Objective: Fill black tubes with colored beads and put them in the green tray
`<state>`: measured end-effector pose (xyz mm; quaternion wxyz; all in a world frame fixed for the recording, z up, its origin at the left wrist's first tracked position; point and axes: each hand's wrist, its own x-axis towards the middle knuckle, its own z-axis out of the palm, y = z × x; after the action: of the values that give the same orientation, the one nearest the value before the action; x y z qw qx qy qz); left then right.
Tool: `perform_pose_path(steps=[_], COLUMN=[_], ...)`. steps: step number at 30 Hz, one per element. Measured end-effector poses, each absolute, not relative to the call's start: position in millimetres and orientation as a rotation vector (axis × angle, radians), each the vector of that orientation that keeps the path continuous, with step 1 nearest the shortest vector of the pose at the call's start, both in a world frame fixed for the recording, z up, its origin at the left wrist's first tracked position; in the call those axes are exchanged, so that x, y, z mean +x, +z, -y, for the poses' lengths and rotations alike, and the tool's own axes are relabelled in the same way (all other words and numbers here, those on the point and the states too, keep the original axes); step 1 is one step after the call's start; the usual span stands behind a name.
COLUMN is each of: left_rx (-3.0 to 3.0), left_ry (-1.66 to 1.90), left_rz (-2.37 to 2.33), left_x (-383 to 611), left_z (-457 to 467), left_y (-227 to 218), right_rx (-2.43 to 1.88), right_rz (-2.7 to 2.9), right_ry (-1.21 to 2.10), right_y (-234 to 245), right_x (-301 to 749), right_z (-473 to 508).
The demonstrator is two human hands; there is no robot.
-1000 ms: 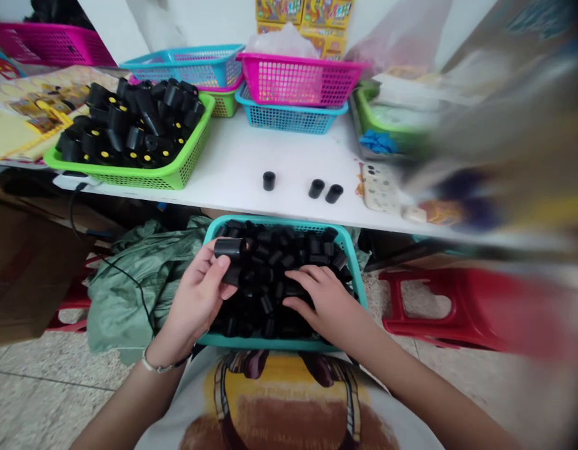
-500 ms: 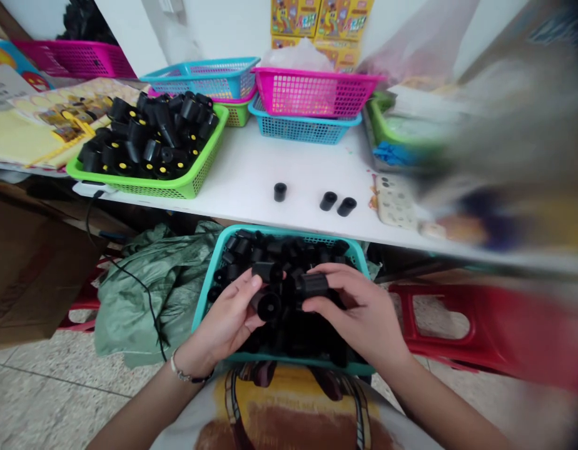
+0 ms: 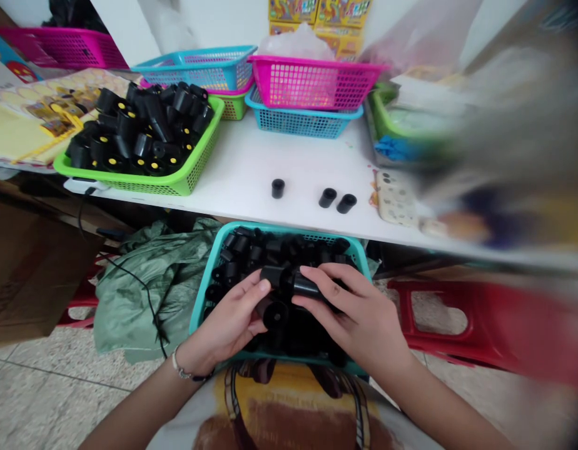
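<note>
A teal basket (image 3: 205,282) full of short black plastic tubes rests on my lap, just under the white table's front edge. My left hand (image 3: 233,319) is closed around two black tubes (image 3: 273,294), one above the other. My right hand (image 3: 359,315) pinches another black tube (image 3: 306,286) and holds it against the upper one in my left hand. Both hands hover over the middle of the basket.
On the white table (image 3: 251,169) stand a green basket (image 3: 186,178) of black parts with yellow caps, three loose black tubes (image 3: 336,200), and stacked pink (image 3: 312,84) and blue baskets. A phone case (image 3: 395,199) lies right. Green cloth (image 3: 148,281) and a red stool (image 3: 481,325) flank my lap.
One second ago my right hand lay flat in the basket; it has since picked up a tube and brought it to the tubes in my left hand.
</note>
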<state>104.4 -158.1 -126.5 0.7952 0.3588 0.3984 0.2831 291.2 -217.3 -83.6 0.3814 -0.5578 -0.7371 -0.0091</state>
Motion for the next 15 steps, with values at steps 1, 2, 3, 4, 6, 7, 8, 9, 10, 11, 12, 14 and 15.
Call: perform_pose_path(steps=[1,2,3,4,6,7,8,9,10,11,12,14,15], left_rx=[0.773,0.772,0.769,0.765,0.757,0.753,0.749,0.745,0.742,0.740,0.741,0.748,0.755], left_ry=[0.604,0.600,0.598,0.594,0.592,0.591,0.591,0.593,0.594,0.593,0.589,0.566,0.549], left_rz=[-0.855,-0.853,-0.850,-0.844,-0.828,-0.817,-0.804,-0.790,-0.778,-0.768,-0.759,-0.739,-0.728], left_x=[104.4,104.5,104.6,104.9,105.4,105.7,105.8,105.9,106.0,106.1,106.3,107.1,107.8], left_z=[158.1,158.3,158.3,158.4,158.4,158.3,158.1,158.0,157.9,158.0,158.3,159.8,160.9], left_y=[-126.5,-126.4,-126.4,-126.3,-125.9,-125.6,-125.2,-124.7,-124.1,-123.4,-122.8,-122.2,-122.2], right_rx=[-1.424,-1.424,-1.424,-1.425,-1.430,-1.431,-1.431,-1.431,-1.432,-1.431,-1.430,-1.430,-1.431], right_rz=[1.883,1.887,1.892,1.897,1.898,1.893,1.887,1.878,1.869,1.858,1.843,1.826,1.847], right_ry=[-0.034,-0.040,-0.040,-0.037,-0.027,-0.023,-0.017,0.000,0.036,0.088,0.145,0.215,0.222], right_y=[-83.4,-83.2,-83.1,-82.9,-82.3,-81.8,-81.2,-80.6,-80.1,-79.8,-80.1,-82.7,-85.0], right_x=[291.1,290.9,290.7,290.5,290.2,290.3,290.3,290.5,290.6,290.6,290.6,289.8,289.1], right_z=[217.6,217.9,218.2,218.5,219.2,219.6,219.8,219.9,219.8,219.5,219.2,218.2,217.7])
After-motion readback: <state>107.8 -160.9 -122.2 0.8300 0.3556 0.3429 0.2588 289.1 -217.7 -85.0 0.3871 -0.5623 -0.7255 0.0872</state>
